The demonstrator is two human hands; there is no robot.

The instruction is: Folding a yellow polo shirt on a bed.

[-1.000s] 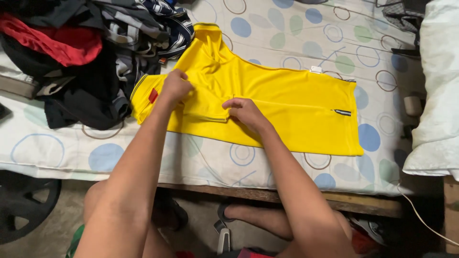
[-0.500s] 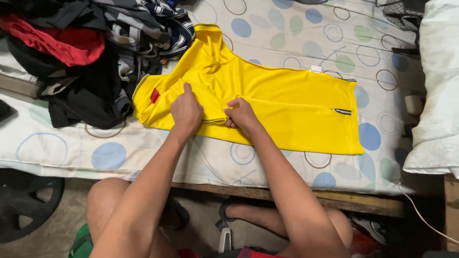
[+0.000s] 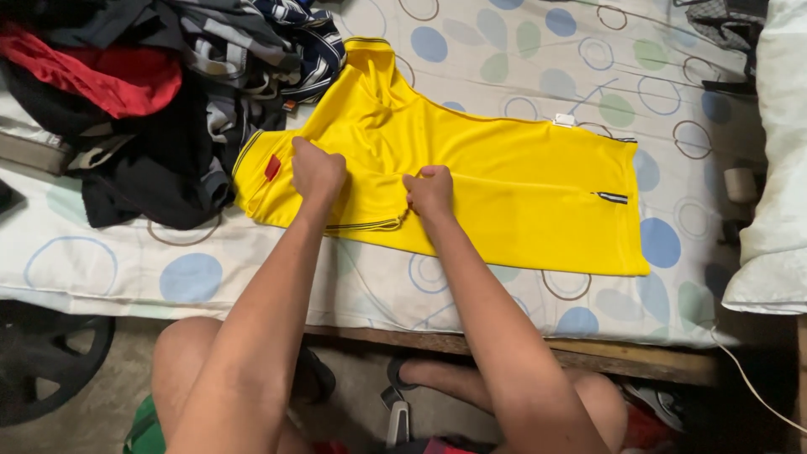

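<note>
A person's left hand (image 3: 317, 171) and right hand (image 3: 429, 192), both closed in fists pinching the folded sleeve of a yellow sports shirt (image 3: 504, 189), press it flat on a circle-patterned bedsheet (image 3: 538, 50) beside a heap of dark clothes (image 3: 143, 92).

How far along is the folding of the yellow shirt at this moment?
Early stage. Done: the yellow shirt lies spread flat on the patterned bedsheet. In hand: the left hand and right hand grip the near sleeve, folded over the body. Left: the far sleeve remains unfolded, and the clothes pile sits unsorted.
</note>
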